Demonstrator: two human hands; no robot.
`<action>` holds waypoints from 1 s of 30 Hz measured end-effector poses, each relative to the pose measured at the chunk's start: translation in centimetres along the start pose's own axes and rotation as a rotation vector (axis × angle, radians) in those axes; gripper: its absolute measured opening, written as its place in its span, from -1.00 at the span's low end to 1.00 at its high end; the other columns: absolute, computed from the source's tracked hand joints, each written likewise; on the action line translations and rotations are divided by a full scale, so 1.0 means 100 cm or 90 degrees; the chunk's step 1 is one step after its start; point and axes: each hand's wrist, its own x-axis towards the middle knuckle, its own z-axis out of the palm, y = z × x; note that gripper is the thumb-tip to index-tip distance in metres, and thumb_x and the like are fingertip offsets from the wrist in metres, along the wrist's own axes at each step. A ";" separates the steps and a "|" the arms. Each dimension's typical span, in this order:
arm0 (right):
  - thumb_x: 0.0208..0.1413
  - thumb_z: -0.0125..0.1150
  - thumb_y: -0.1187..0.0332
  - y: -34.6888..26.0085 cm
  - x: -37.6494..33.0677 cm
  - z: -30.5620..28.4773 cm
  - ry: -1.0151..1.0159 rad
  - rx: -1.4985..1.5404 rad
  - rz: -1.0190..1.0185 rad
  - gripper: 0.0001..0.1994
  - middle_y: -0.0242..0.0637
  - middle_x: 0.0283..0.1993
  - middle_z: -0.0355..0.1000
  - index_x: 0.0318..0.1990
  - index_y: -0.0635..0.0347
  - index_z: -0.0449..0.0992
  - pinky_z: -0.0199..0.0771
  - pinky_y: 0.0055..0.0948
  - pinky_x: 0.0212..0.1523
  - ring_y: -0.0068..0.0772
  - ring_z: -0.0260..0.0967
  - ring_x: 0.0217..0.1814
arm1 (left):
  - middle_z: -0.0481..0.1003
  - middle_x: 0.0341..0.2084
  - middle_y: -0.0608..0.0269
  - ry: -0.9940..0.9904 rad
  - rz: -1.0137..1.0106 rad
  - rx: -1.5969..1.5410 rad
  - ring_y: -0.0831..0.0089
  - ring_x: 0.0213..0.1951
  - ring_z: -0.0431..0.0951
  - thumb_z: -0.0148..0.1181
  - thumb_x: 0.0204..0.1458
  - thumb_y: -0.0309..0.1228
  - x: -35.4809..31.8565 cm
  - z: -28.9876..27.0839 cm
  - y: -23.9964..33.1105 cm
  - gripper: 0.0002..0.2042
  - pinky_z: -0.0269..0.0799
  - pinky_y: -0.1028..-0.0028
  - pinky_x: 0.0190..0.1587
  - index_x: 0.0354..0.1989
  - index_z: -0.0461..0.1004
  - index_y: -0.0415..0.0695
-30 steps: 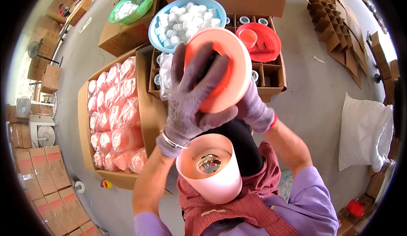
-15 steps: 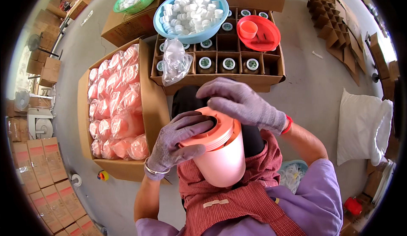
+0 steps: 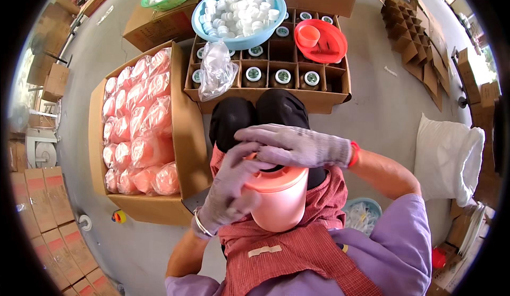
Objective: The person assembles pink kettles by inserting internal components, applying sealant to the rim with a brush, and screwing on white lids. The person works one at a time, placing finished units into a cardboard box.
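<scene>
A pale pink plastic jar (image 3: 279, 203) with an orange-pink lid (image 3: 276, 178) sits in my lap, held between both gloved hands. My left hand (image 3: 228, 189) wraps around the jar's left side and the lid's rim. My right hand (image 3: 297, 144) lies flat across the top of the lid, palm down. Both hands wear grey knit gloves. My knees in black trousers (image 3: 260, 115) are just beyond the jar.
A divided cardboard box (image 3: 329, 99) of capped jars stands ahead, carrying a blue basin of white caps (image 3: 239, 14), a red tray (image 3: 324, 41) and a clear bag (image 3: 215, 70). A box of wrapped pink jars (image 3: 141, 126) is on my left. A white sack (image 3: 446, 158) lies right.
The lid, held up in front of me a second ago, came down onto the jar. My right hand now presses flat on it, and the jar sits lower in my lap.
</scene>
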 end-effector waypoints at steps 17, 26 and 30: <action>0.28 -0.21 0.09 -0.082 -0.081 -0.029 0.012 -0.250 -0.109 -0.55 0.01 0.24 0.20 0.17 0.12 0.39 -0.03 0.20 0.27 0.07 0.13 0.30 | 0.40 0.12 0.20 -0.020 -0.473 -0.837 0.42 0.06 0.47 -0.08 0.30 -0.33 -0.026 0.098 -0.025 -0.62 0.39 0.41 0.15 0.26 0.25 -0.13; 0.37 -0.28 -0.07 -0.028 -0.087 -0.021 0.430 0.346 0.301 -0.39 -0.10 0.39 0.09 0.34 0.25 0.12 0.06 -0.30 0.37 -0.24 0.07 0.42 | 0.58 -0.14 -0.04 0.182 0.145 0.184 0.34 -0.03 0.56 0.17 0.02 -0.23 0.032 0.008 0.034 -0.63 0.45 0.27 0.04 -0.18 0.56 -0.35; 0.25 0.01 0.21 -0.043 -0.069 -0.043 0.374 0.001 -0.103 -0.50 0.03 0.29 0.14 0.26 0.29 0.19 0.15 -0.22 0.31 -0.08 0.14 0.33 | 0.59 -0.19 0.01 0.162 -0.061 -0.048 0.34 -0.09 0.58 0.02 0.14 -0.19 0.039 -0.005 0.031 -0.62 0.43 0.33 0.04 -0.14 0.55 -0.28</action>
